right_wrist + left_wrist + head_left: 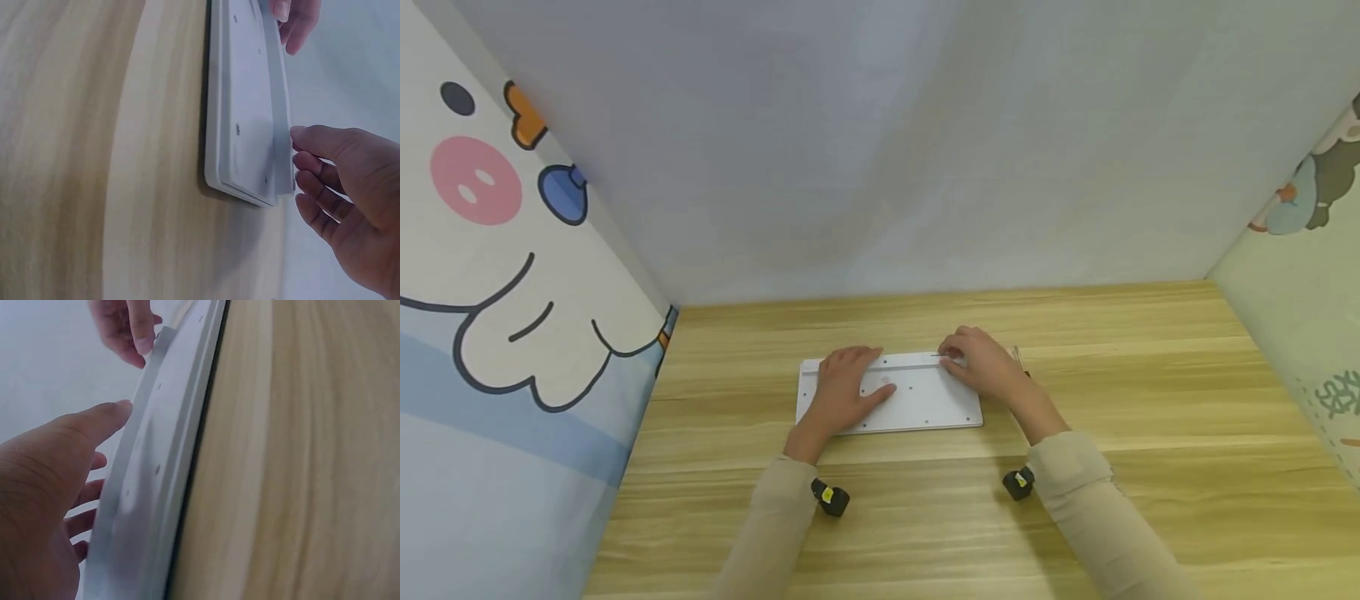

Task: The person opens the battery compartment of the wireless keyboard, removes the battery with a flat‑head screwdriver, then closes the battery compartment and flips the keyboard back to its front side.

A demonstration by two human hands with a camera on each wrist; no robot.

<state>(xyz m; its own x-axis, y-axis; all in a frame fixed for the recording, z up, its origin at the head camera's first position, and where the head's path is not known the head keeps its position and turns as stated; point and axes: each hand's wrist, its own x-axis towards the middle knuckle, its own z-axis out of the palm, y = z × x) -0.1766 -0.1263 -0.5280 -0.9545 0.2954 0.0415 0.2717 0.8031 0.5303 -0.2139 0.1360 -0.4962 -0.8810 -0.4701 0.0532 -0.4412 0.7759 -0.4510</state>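
Note:
A white keyboard (925, 404) lies with its underside up, small screw points dotted over it and a raised ridge along its far edge. My left hand (842, 387) rests on its left part, fingers spread over the far edge, thumb apart. At the far right corner, my right hand (981, 360) has thumb and fingers curled together over the ridge. A thin dark piece (936, 356) shows at these fingertips; its kind is too small to tell. In the right wrist view, the right thumb (319, 140) meets the ridge edge (281, 119).
Just right of my right hand lies a thin tool with a metal shaft (1018, 357), its dark end partly hidden by the wrist. A pale cloth wall (925, 167) rises behind the wooden table (715, 450). Printed panels (535, 317) stand at both sides.

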